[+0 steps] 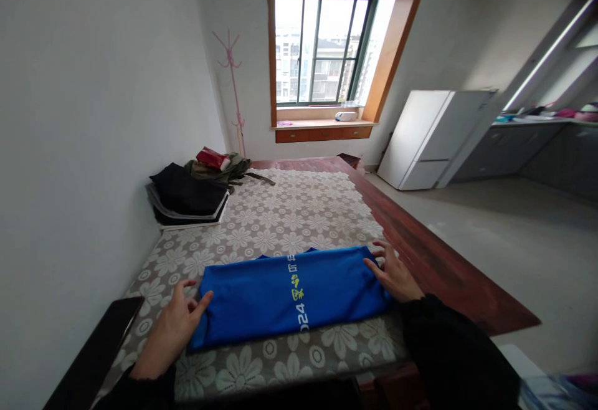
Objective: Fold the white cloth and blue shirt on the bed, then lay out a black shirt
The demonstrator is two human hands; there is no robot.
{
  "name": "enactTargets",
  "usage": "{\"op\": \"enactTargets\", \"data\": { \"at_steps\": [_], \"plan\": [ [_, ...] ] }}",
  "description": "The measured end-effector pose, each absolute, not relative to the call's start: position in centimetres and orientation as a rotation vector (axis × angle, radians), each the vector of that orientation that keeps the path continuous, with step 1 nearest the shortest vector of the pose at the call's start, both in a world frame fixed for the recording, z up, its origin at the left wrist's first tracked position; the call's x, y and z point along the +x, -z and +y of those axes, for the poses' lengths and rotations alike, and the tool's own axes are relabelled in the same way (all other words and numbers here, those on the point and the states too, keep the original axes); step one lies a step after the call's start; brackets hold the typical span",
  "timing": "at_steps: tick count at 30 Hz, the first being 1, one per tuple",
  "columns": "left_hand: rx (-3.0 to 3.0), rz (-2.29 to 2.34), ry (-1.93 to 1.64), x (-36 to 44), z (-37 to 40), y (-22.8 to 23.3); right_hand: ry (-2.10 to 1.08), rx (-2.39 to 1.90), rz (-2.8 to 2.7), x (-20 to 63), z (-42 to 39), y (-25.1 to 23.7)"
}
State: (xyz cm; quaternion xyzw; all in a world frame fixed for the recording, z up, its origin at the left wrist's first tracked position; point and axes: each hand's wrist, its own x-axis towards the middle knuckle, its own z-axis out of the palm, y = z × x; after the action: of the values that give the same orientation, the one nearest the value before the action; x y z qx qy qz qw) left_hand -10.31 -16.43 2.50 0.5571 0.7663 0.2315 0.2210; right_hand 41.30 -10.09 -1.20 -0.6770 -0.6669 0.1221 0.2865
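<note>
A: Where is the shirt [289,298]?

B: It lies flat on the table [420,235], on the lace cloth [289,210], folded into a long blue band near the front edge. Yellow print runs across its middle. The left hand [172,326] is at its 9 o'clock end, the right hand [395,273] at its 3 o'clock end.

A: Are the hands gripping it?

B: Not that I can see. The left hand is open, thumb and fingers spread, with the thumb tip touching the corner of the fabric. The right hand lies open and flat, fingers spread on the right end, pressing down rather than pinching. Neither has closed on anything.

A: How would it handle?

B: I judge it light and limp: thin knit fabric with no stiffness, so it sags wherever it is unsupported. It looks smooth and could slide on the lace cloth. It is not fragile, but the folds would fall open if it were lifted from one point.

A: Where to take hold, then?

B: At the two short ends, pinching all layers together at the corners, or with flat palms slid beneath it.

A: Anything else about?

B: A pile of dark clothes [187,195] at 11 o'clock by the wall, well apart, and a window [322,48] at 12.
</note>
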Motion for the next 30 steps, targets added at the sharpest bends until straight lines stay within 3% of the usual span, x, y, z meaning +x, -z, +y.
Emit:
{"op": "enactTargets", "data": {
  "at_steps": [8, 14, 19, 25, 30],
  "plan": [
    [1.662, 2.067, -0.548, -10.8, -20.9, -1.2, -0.249, -1.639, -1.978, 41.8, -13.1, 2.0],
    [1.918, 2.201, -0.611, -8.6, -20.2, -3.5, 0.104, -1.673, -2.092, 38.6, -14.1, 0.1],
    [2.319, 1.873, -0.596, -2.0, -17.8, -2.6, 0.107, -1.627, -2.301, 34.2, -14.1, 1.4],
    [2.400, 2.013, -0.367, -1.2, -16.7, 0.4, 0.180, -1.767, -2.261, 36.8, -14.0, 5.5],
    [2.364, 2.044, -0.277, -1.4, -16.7, 0.4, 0.089, -1.819, -2.349, 37.1, -13.8, 4.4]
  ]
}}
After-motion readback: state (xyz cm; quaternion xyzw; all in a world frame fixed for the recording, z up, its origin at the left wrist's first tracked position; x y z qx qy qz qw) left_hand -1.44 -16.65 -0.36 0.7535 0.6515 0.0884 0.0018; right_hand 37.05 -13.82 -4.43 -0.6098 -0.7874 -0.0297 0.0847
